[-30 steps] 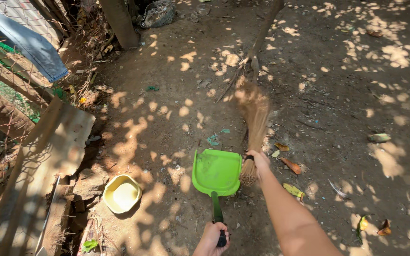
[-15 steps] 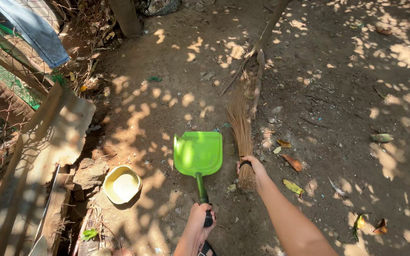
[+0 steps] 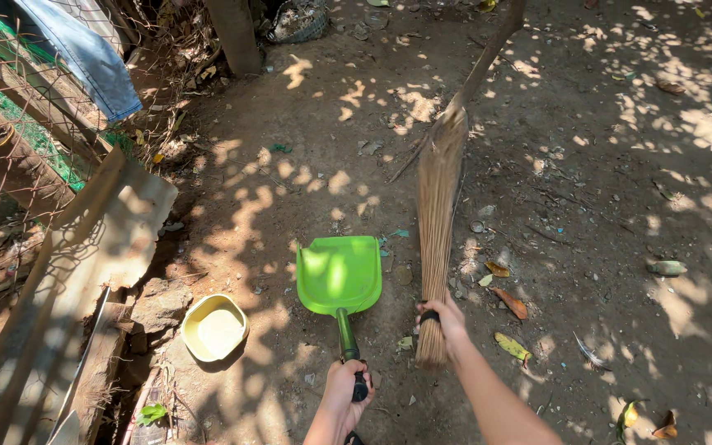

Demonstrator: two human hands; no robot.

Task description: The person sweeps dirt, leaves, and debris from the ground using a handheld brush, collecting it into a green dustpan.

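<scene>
Left hand [image 3: 342,394] grips the dustpan [image 3: 339,274] handle; right hand [image 3: 445,317] clasps the broom [image 3: 437,198], just right of the dustpan.

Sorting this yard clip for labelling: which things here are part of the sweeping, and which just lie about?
In use:
left hand gripping the green dustpan
right hand gripping the stick broom

Lying about:
yellow bowl
blue cloth
fallen leaves
wooden boards

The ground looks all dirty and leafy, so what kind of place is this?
Probably a backyard or garden yard outdoors. The ground is bare dirt dappled with tree shade, fallen leaves lie about, and a wire fence with old boards runs along one side.
</scene>
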